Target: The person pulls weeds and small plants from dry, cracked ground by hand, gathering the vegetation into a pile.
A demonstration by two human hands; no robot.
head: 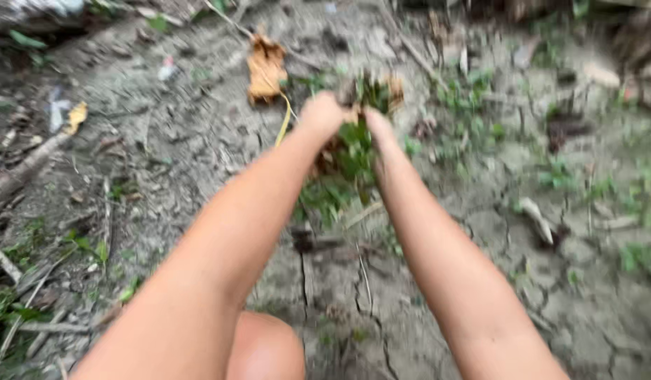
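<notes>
Hands are both clamped on the same weed clump (353, 151), left hand (324, 114) and right hand (379, 128) close together at its top. Clump hangs straight down toward me over the cracked ground (325, 281), dry leaf (266, 69) just beyond.

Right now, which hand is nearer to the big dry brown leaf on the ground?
Left. The left hand sits just right of the dry brown leaf, gripping the green plant clump. The right hand is on the clump's far side, farther away.
</notes>
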